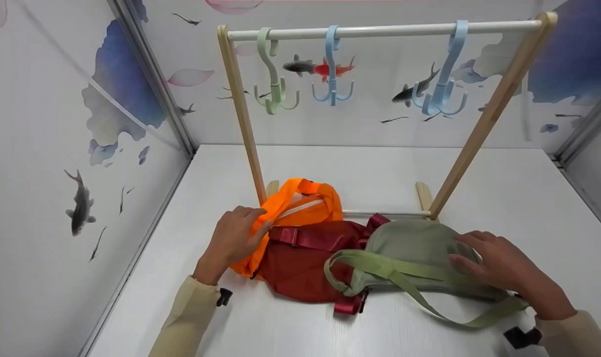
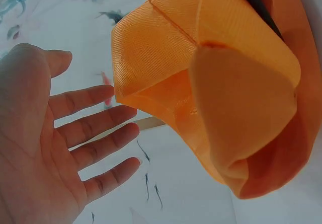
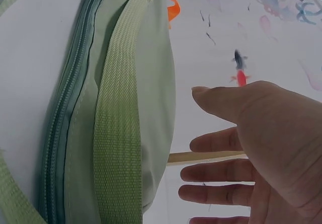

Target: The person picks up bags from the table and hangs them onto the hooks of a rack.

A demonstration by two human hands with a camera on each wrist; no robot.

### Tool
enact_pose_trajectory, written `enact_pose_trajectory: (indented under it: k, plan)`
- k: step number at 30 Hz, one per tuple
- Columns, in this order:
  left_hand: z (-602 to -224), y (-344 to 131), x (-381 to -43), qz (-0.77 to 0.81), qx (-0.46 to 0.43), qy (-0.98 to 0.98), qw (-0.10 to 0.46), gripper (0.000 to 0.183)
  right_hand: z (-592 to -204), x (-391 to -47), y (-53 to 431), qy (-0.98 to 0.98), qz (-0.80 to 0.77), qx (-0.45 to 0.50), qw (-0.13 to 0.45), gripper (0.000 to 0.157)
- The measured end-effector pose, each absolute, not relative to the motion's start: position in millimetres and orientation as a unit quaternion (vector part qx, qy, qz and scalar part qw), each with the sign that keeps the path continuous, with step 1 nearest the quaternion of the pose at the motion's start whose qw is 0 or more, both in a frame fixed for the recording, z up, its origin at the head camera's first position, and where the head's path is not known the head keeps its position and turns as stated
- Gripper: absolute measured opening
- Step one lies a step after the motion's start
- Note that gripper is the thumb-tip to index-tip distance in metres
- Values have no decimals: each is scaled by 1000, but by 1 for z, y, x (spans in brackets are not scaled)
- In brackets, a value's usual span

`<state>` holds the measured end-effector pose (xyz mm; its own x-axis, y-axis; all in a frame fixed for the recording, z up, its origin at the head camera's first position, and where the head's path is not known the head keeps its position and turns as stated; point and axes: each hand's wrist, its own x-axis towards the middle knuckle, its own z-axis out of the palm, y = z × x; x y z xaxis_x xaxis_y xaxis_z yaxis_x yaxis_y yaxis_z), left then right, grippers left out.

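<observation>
Three waist bags lie side by side, partly overlapping, on the white table. My left hand is at the orange bag on the left; in the left wrist view its fingers are extended beside the orange fabric, gripping nothing. In the middle lies the dark red bag, its ends partly covered by its neighbours. Over the right end of the green bag hovers my right hand, fingers loosely extended. The right wrist view shows the green strap and zipper apart from that hand's fingers.
Behind the bags stands a rack with wooden legs and a white top bar. A green hook and two blue hooks, one central and one at the right, hang from it. Patterned walls enclose the table.
</observation>
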<state>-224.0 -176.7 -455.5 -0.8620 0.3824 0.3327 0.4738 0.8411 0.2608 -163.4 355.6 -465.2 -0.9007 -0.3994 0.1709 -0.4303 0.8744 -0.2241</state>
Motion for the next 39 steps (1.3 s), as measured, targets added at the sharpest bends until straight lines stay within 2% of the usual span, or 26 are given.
enact_pose_trajectory:
  k: [11, 19, 33, 39]
  plan:
    - [-456, -151, -225, -173, -244, -951, 78, 47, -469, -162, 345, -960, 150, 233, 34, 47]
    - [-457, -135, -223, -146, -280, -945, 80, 48, -475, -165, 337, -959, 146, 242, 28, 47]
    - [-464, -99, -224, -156, -344, -924, 66, 43, -482, -170, 321, -942, 136, 298, 78, 36]
    - [-467, -84, -222, -165, -360, -917, 39, 40, -481, -170, 316, -941, 143, 302, 59, 36]
